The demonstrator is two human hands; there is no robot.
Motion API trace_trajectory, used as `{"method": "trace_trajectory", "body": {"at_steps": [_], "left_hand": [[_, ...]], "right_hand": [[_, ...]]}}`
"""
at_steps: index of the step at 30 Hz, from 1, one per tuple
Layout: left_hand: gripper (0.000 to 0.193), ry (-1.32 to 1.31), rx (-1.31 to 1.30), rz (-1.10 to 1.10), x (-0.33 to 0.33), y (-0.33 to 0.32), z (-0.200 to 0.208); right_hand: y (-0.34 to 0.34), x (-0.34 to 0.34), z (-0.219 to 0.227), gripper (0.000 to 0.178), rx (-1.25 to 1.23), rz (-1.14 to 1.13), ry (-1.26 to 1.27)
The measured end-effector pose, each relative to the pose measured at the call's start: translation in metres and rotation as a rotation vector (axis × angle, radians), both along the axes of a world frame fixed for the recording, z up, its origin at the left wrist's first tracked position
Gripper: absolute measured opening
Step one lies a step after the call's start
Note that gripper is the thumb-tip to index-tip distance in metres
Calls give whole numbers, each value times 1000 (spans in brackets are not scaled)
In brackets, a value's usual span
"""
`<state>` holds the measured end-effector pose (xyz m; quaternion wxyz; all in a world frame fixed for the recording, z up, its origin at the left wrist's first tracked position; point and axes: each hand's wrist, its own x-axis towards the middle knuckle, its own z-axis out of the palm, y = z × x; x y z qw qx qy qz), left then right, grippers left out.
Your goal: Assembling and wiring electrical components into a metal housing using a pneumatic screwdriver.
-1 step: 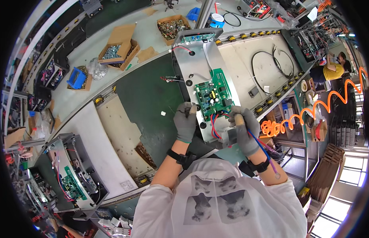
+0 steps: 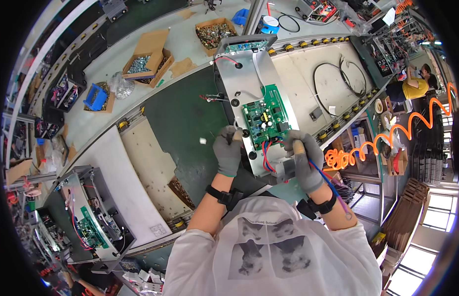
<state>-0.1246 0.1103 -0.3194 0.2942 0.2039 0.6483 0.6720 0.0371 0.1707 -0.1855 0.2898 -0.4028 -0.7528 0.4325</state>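
A grey metal chassis lies on the conveyor in front of me and carries a green circuit board. Red and blue wires run from the board toward its near end. My left hand, in a grey glove, grips the chassis's left edge beside a black round fitting. My right hand, also gloved, is closed around a power screwdriver with a tan top. It is held upright over the chassis's near right corner. A blue cord trails from it past my wrist.
Cardboard boxes of screws and a box of metal parts stand on the far bench by a blue bin. A white pallet and another chassis lie to the left. An orange coiled hose hangs right, near a person in yellow.
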Motion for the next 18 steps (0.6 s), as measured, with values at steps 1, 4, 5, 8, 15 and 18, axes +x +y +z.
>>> {"method": "trace_trajectory", "body": {"at_steps": [1,4,5,8,15,18], "left_hand": [[12,3,-6,-1,-6,2,-1],[6,97,195,19,-31,20,-3],[6,97,194,17,-40,29,-2],[24,-381,200,-40,-59,49,-7],[76,768,-310,409,-32,12,27],[88,656,64,-104,-12,-28,108]], "right_hand": [[-1,-1,1,24,-94,-21,73],[4,-3,0,25,-150,-5,139],[7,-3,-1,25,-162,7,167],[17,-6,12,32,-215,-27,218],[48,-19,52,55,-230,82,321],[40,-37,65,47,77,233,-475]]}}
